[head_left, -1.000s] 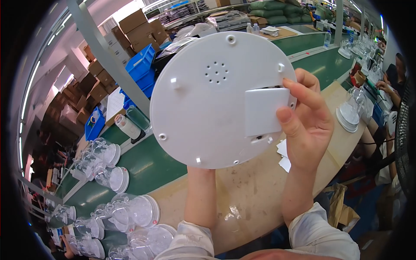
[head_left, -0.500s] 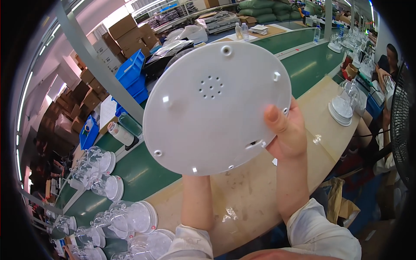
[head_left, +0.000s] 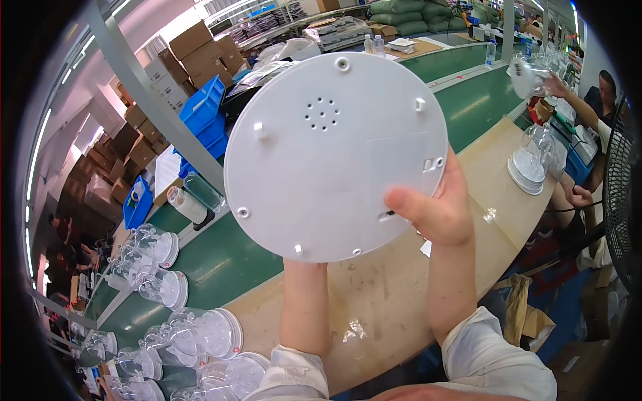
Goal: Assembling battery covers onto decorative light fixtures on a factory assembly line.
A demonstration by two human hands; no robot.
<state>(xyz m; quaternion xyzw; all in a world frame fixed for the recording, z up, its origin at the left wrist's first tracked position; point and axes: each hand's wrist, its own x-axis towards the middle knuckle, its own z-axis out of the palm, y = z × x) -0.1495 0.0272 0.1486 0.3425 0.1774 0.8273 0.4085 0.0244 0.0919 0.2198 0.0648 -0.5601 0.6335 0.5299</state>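
Note:
A round white plastic base (head_left: pixel 328 180) is held up in front of me, its flat underside facing me. That underside has a ring of small holes, short feet, screw holes and a small slot near the lower right. My right hand (head_left: pixel 441 207) grips the right edge, fingers behind and thumb on the face beside the slot. My left forearm (head_left: pixel 305 307) rises behind the lower edge of the base. The base hides my left hand and its fingers. Whatever is on the far side of the base is also hidden.
Clear domes on white bases (head_left: pixel 200 337) crowd the left of the green bench. Another dome (head_left: pixel 528 164) stands on the brown board (head_left: pixel 401 301) at right. Beyond it a co-worker's hand (head_left: pixel 554 85) holds up a dome. A black fan (head_left: pixel 618 180) is at far right.
The base has risen slightly and tilted. My right thumb has slid down and left across it, from near the edge to the slot. The co-worker has lifted a dome.

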